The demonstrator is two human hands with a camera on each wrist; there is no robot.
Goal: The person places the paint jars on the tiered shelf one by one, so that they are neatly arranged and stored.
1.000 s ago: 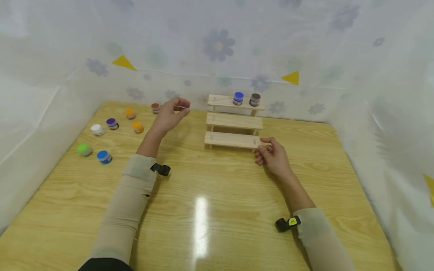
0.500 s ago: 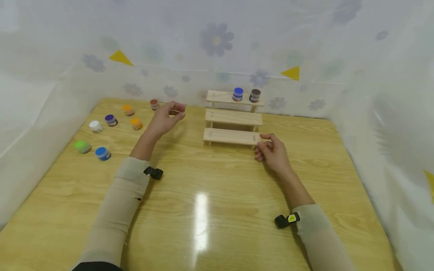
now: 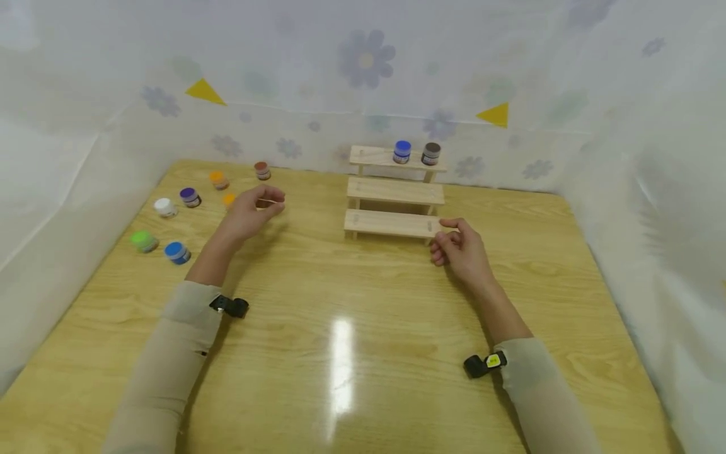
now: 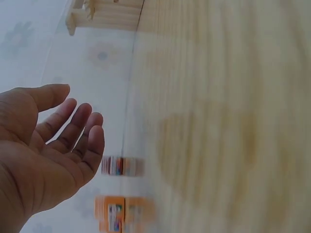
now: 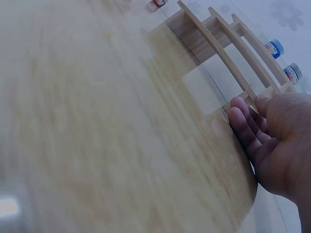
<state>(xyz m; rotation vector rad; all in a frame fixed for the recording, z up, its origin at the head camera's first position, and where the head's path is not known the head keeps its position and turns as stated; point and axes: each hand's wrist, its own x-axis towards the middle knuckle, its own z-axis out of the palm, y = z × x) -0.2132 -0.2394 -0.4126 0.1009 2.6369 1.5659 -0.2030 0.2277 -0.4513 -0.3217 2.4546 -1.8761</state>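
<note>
My left hand (image 3: 248,214) hovers over the table's left part, its fingers loosely bent and nothing in them. In the head view it partly covers an orange paint jar (image 3: 229,200); a red-brown paint jar (image 3: 262,170) stands just behind. The left wrist view shows the palm and bent fingers with a gap to the thumb. A three-step wooden display rack (image 3: 394,223) stands at the back. Thumb and fingers of my right hand (image 3: 466,255) pinch the right end of its lowest step. On its top step sit a blue paint jar (image 3: 402,152) and a dark brown one (image 3: 431,154).
More paint jars stand at the left: another orange jar (image 3: 218,180), a purple jar (image 3: 190,197), a white jar (image 3: 165,207), a green jar (image 3: 144,241) and a light blue jar (image 3: 177,252). A flower-patterned sheet (image 3: 317,75) walls the table's back and sides.
My left hand has moved left and toward me, away from the rack, and now overlaps the nearer orange jar. The right hand stays at the rack's lowest step. The view has shifted slightly.
</note>
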